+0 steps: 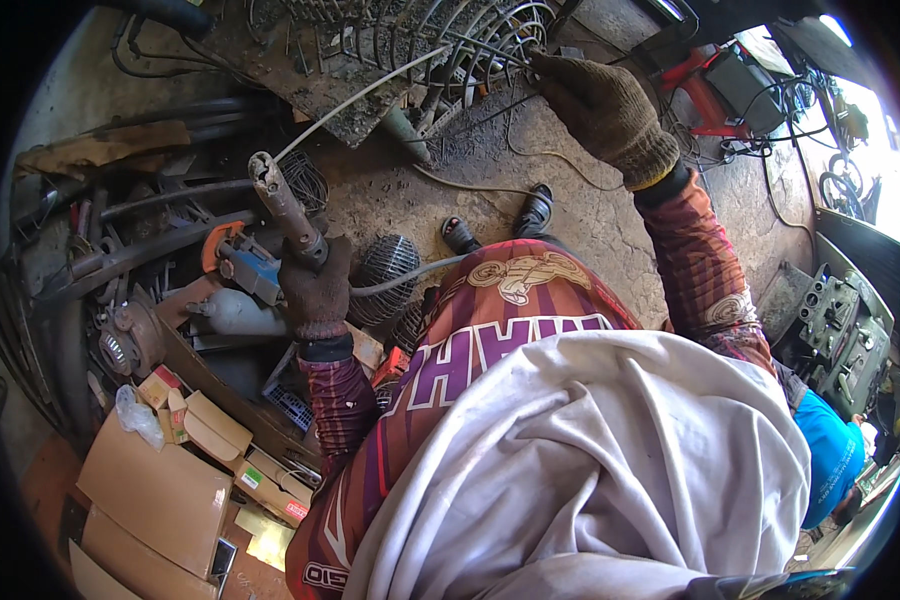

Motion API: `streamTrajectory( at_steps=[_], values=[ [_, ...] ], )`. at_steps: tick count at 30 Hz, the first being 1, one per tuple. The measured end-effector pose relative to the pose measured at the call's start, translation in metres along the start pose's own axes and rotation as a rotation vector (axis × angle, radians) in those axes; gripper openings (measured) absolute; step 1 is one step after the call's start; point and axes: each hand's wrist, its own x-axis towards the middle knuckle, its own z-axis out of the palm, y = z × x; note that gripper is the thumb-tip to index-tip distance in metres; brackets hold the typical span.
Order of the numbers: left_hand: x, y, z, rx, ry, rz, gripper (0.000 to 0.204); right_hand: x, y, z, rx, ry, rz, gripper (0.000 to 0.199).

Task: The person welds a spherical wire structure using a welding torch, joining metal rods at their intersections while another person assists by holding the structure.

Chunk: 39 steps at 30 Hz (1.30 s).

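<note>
My gloved left hand [315,288] is wrapped round a worn, tube-shaped welding electrode holder [288,205]. From its tip a long pale electrode [365,95] slants up to the curved metalwork, and a grey cable [410,274] trails from the hand's underside. My gloved right hand [610,118], farther off to the right, is closed at its fingertips on a thin dark metal rod [495,50] at the edge of the metalwork. That piece is a round cage of bent metal rods [435,30] on a dirty metal work table [355,118]. The glove hides the exact grip on the rod.
Coiled wire cages [388,265] stand on the floor by my feet. Scrap metal bars [160,255], a grey gas cylinder [238,315] and cardboard boxes [155,480] crowd the left. Cables, a red-framed machine [710,95] and a person in a blue cap [832,455] are at right.
</note>
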Motion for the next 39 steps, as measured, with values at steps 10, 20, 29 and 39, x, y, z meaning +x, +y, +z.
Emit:
streamTrajectory(
  at_steps=[10, 20, 29, 39],
  values=[
    [0.002, -0.002, 0.000, -0.013, 0.003, -0.063, 0.040, -0.002, 0.004, 0.003, 0.036, 0.010, 0.010, 0.030],
    [0.006, -0.010, 0.000, 0.035, 0.018, 0.037, 0.043, -0.001, -0.002, -0.002, 0.069, -0.012, 0.000, 0.031],
    [0.003, -0.004, 0.001, -0.135, -0.065, -0.029, 0.029, 0.000, 0.002, 0.001, 0.027, 0.032, -0.029, 0.030],
    [-0.014, 0.003, 0.012, 0.371, 0.132, 0.288, 0.037, -0.001, -0.005, -0.003, 0.055, -0.014, 0.078, 0.030]
  ],
)
